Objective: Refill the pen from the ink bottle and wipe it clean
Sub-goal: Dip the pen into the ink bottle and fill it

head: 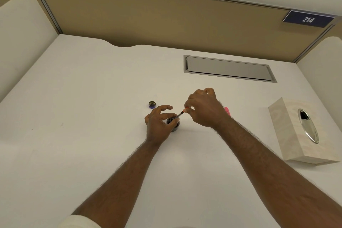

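A cream sleeve cuff (79,221) sits at the bottom edge, on the left forearm that reaches up over the white desk top (74,116). The left hand (160,123) curls its thumb and fingers round a small dark glass ink bottle (174,126), which stands upright on the desk near the middle; its forefinger is lifted clear. The right hand (203,109) pinches the upper end of a slim pen part with an orange collar and a dark tip (182,113) between thumb and fingertips, tilted down to the left so the tip meets the bottle's mouth; whether it reaches the ink cannot be told. Just left of the hands and a little farther back, a small round purple bottle cap (152,104) lies open side up. A pink object (227,110) shows partly behind the right wrist. At the right, a pale wood-grain tissue box with an oval metal opening (299,131) rests on the desk. Farther back lies a grey metal cable hatch (228,68), and a dark blue sign reading 214 (308,19) hangs on the tan partition (148,9).
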A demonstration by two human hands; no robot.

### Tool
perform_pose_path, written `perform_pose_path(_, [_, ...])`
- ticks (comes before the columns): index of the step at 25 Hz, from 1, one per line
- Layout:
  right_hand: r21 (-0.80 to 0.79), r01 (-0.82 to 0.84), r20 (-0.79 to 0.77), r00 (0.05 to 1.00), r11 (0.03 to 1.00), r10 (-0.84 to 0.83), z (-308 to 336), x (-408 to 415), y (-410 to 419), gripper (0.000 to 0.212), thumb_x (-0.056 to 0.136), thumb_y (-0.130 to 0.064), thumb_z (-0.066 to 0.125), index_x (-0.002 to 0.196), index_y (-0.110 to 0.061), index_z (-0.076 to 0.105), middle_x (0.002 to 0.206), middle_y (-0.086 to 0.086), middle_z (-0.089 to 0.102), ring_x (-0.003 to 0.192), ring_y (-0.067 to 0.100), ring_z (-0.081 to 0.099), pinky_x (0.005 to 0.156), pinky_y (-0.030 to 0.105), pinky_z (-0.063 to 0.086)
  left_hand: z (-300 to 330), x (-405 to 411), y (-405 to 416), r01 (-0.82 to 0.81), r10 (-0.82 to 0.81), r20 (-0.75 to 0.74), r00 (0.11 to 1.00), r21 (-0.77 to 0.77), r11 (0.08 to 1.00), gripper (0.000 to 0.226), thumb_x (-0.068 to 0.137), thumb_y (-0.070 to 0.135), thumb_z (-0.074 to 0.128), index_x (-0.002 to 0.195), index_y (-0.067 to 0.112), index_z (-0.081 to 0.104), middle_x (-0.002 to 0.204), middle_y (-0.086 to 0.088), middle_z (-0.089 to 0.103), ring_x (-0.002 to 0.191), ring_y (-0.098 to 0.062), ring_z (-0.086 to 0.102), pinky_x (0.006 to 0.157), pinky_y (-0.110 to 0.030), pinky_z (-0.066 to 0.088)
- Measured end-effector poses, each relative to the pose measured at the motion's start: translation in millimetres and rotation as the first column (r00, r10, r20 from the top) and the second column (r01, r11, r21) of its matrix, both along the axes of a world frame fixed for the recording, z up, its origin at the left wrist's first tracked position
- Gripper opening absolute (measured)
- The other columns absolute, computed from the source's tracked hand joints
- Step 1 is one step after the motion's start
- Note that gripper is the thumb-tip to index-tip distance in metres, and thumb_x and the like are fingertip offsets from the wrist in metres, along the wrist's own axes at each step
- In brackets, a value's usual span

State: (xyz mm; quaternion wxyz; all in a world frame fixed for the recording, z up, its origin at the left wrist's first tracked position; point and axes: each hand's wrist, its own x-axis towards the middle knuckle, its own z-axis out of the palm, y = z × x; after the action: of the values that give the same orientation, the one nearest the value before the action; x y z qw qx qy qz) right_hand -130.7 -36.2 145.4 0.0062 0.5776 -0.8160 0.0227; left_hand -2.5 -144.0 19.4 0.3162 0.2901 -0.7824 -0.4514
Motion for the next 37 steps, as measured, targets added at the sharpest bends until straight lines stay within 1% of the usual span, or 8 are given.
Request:
perform_pose_path(6, [-0.073, 0.013, 0.078, 0.997, 0.997, -0.007, 2, -1, 5, 0.021, 0.09, -0.036, 0.06, 0.108, -0.027, 0.068, 0.114, -0.01, 0.067, 0.116, 0.018, 0.051, 0.098, 0.042, 0.025, -1, 0, -1, 0.0, 0.0, 0.001, 1.0, 0.004, 1.0, 0.014, 0.072, 0.049, 0.069, 0.076, 0.037, 0.076, 0.108, 0.03, 0.061, 0.112, -0.003, 0.057, 0.081, -0.06, 0.048])
perform_pose_path(10, [-0.048, 0.006, 0.047, 0.999, 0.999, -0.004, 2, 0, 3, 0.012, 0.091, -0.028, 0.06, 0.099, -0.026, 0.068, 0.109, -0.01, 0.066, 0.113, 0.018, 0.05, 0.096, 0.041, 0.025, 2, 0, 0, -0.007, 0.007, 0.012, 1.0, -0.01, 1.0, 0.013, 0.072, 0.046, 0.07, 0.076, 0.036, 0.076, 0.106, 0.029, 0.06, 0.111, -0.006, 0.058, 0.086, -0.057, 0.045])
perform_pose_path(18, [-0.081, 0.019, 0.025, 1.0, 0.997, -0.017, -8, 3, 4, 0.017, 0.094, -0.028, 0.054, 0.092, -0.018, 0.068, 0.093, -0.002, 0.066, 0.098, 0.023, 0.055, 0.088, 0.042, 0.032, 1, 0, 1, -0.011, 0.011, 0.013, 1.0, -0.028, 1.0, 0.012, 0.073, 0.048, 0.069, 0.075, 0.038, 0.075, 0.105, 0.031, 0.06, 0.11, -0.004, 0.057, 0.081, -0.058, 0.047])
perform_pose_path(22, [-0.133, 0.03, 0.065, 0.998, 0.991, -0.022, -7, 4, 5, 0.014, 0.091, -0.027, 0.06, 0.1, -0.02, 0.07, 0.1, -0.004, 0.069, 0.104, 0.022, 0.055, 0.092, 0.043, 0.031, 0, -1, 0, -0.012, 0.012, 0.011, 1.0, -0.015, 1.0, 0.011, 0.073, 0.047, 0.07, 0.074, 0.038, 0.075, 0.106, 0.029, 0.061, 0.11, -0.003, 0.056, 0.078, -0.06, 0.048])
perform_pose_path(25, [-0.114, -0.009, 0.037, 0.999, 0.993, 0.014, -4, 2, 5, 0.013, 0.092, -0.023, 0.058, 0.097, -0.022, 0.07, 0.098, -0.006, 0.068, 0.102, 0.021, 0.055, 0.092, 0.042, 0.027, 0, 0, 1, -0.006, 0.006, 0.027, 1.0, -0.021, 1.0, 0.005, 0.074, 0.043, 0.073, 0.074, 0.038, 0.075, 0.107, 0.025, 0.062, 0.111, -0.001, 0.055, 0.083, -0.057, 0.046])
perform_pose_path(29, [-0.091, 0.024, 0.042, 0.999, 0.996, -0.02, -5, 1, 3, 0.02, 0.097, -0.03, 0.051, 0.094, -0.022, 0.069, 0.094, -0.005, 0.067, 0.099, 0.02, 0.054, 0.091, 0.04, 0.026, 3, 1, 2, -0.012, 0.013, 0.03, 0.999, -0.021, 1.0, 0.001, 0.074, 0.035, 0.076, 0.075, 0.035, 0.076, 0.106, 0.028, 0.06, 0.11, -0.001, 0.055, 0.09, -0.054, 0.041])
perform_pose_path(32, [-0.092, 0.039, 0.06, 0.998, 0.995, -0.034, -7, 2, 3, 0.024, 0.097, -0.034, 0.049, 0.094, -0.022, 0.07, 0.096, -0.005, 0.067, 0.101, 0.02, 0.053, 0.092, 0.04, 0.026, 3, 1, 1, -0.011, 0.011, 0.005, 1.0, -0.024, 1.0, 0.004, 0.072, 0.04, 0.074, 0.074, 0.036, 0.076, 0.105, 0.031, 0.06, 0.109, -0.002, 0.057, 0.083, -0.058, 0.046])
perform_pose_path(37, [-0.154, 0.004, 0.077, 0.997, 0.988, 0.008, -6, -3, 7, 0.014, 0.088, -0.029, 0.066, 0.101, -0.026, 0.07, 0.108, -0.01, 0.067, 0.114, 0.018, 0.052, 0.098, 0.043, 0.023, 4, 1, 2, -0.02, 0.02, 0.034, 0.999, -0.02, 1.0, 0.002, 0.073, 0.037, 0.076, 0.075, 0.035, 0.076, 0.106, 0.034, 0.058, 0.109, 0.006, 0.051, 0.087, -0.056, 0.043])
